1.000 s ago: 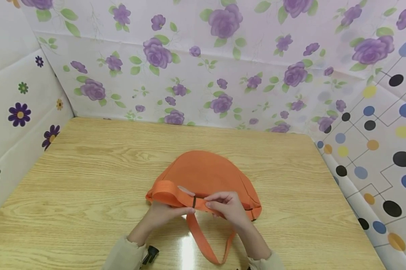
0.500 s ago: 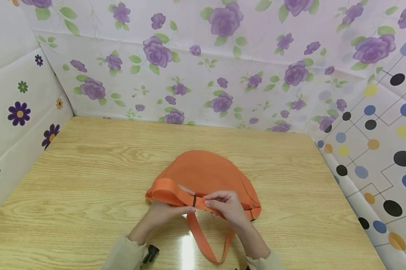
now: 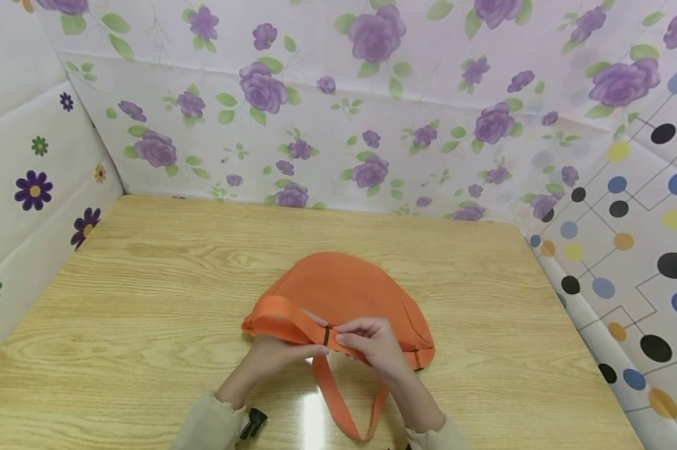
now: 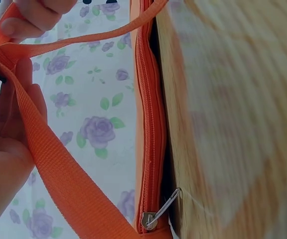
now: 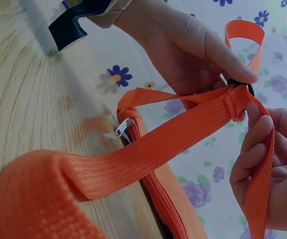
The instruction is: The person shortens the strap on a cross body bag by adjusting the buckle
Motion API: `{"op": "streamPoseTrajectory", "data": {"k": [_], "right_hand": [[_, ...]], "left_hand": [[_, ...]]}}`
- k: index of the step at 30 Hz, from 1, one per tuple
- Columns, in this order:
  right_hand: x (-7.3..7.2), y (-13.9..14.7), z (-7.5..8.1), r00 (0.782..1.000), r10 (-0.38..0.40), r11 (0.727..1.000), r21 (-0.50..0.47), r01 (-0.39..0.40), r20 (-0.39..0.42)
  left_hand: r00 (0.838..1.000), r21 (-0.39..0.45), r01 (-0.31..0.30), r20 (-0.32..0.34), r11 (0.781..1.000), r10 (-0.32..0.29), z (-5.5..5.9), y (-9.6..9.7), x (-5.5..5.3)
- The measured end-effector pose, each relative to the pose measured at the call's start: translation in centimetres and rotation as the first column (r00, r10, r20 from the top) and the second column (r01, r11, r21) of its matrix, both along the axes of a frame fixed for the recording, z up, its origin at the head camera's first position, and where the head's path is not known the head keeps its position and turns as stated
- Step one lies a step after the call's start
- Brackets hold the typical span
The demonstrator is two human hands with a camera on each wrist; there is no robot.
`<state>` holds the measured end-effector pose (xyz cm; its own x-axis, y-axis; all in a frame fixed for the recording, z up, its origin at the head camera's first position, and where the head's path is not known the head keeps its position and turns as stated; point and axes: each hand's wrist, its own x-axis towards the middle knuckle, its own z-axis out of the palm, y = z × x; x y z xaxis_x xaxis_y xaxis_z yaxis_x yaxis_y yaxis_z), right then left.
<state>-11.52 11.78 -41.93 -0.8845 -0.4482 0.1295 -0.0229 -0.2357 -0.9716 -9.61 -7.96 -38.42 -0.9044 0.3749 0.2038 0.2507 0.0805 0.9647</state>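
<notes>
An orange half-moon waist bag (image 3: 338, 284) lies on the table, its zipper (image 4: 148, 124) running along the straight edge. My left hand (image 3: 273, 359) holds the orange strap at a dark slider (image 3: 326, 336), thumb in front and fingers behind. Just right of the slider, my right hand (image 3: 374, 350) pinches the strap between thumb and fingers. One loop of strap (image 3: 276, 306) arches above my left hand. Another length of strap (image 3: 338, 409) hangs down toward the near edge. The right wrist view shows the slider (image 5: 248, 88) between both hands, partly covered by the left thumb.
The wood-grain table (image 3: 147, 300) is bordered by a floral cloth (image 3: 327, 125) behind and patterned cloths at both sides. A black piece (image 3: 254, 424) sits at my left sleeve. The metal zipper pull (image 5: 124, 127) sticks out from the bag.
My right fingers have shifted slightly left along the strap, closer to the slider. The slider has moved slightly right. Both hands still hold the strap.
</notes>
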Motion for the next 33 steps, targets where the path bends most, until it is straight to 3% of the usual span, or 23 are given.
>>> {"op": "streamPoseTrajectory", "data": {"k": [14, 24, 33], "right_hand": [[0.00, -0.52, 0.00, 0.999, 0.041, 0.998, -0.053, -0.042, -0.031], [0.00, -0.51, 0.17, 0.999, 0.046, 0.999, -0.005, -0.046, 0.004], [-0.02, -0.29, 0.07, 0.998, 0.060, 0.998, 0.002, -0.060, -0.029]], "left_hand": [[0.999, 0.029, 0.018, -0.041, 0.999, -0.017, -0.27, 0.33, -0.04], [0.998, 0.001, 0.028, -0.052, 1.000, -0.028, -0.22, 0.34, -0.07], [0.997, 0.017, 0.038, -0.061, 0.999, -0.037, -0.38, 0.27, -0.19]]}}
